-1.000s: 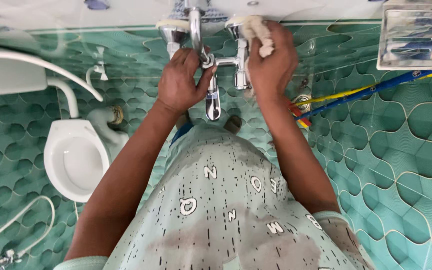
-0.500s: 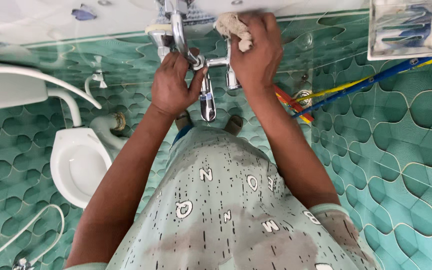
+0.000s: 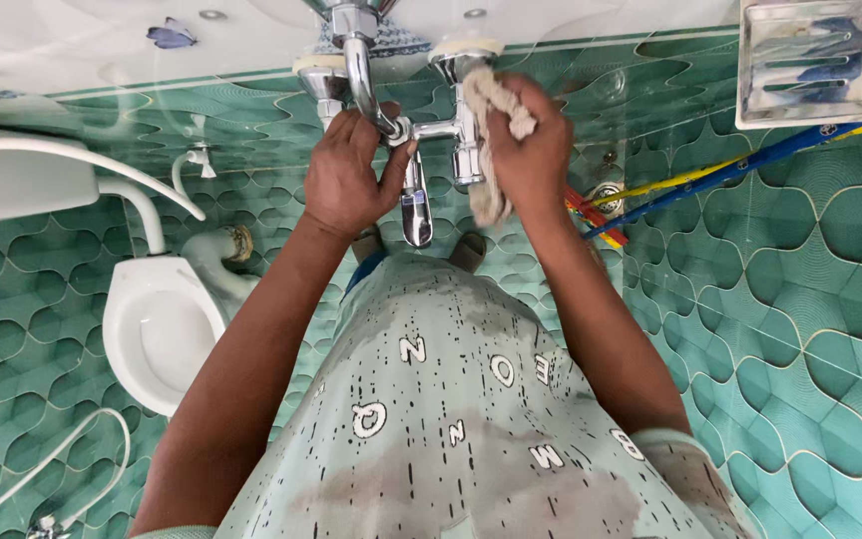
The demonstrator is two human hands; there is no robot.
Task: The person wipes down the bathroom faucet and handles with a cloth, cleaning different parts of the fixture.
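Observation:
A chrome wall tap with two valves and a downward spout sticks out of the green tiled wall. My left hand grips the left side of the tap body, thumb against the middle joint. My right hand is closed on a beige cloth, pressing it against the right valve; a tail of the cloth hangs below my fist. A chrome pipe rises from the tap's centre toward the top edge.
A white toilet bowl and its cistern stand at the left, with a white hose below. A wire soap rack hangs at the upper right. Blue and yellow pipes run along the right wall.
My right hand has slid the cloth down from the top of the right valve onto its lower body. The left hand keeps its grip on the tap.

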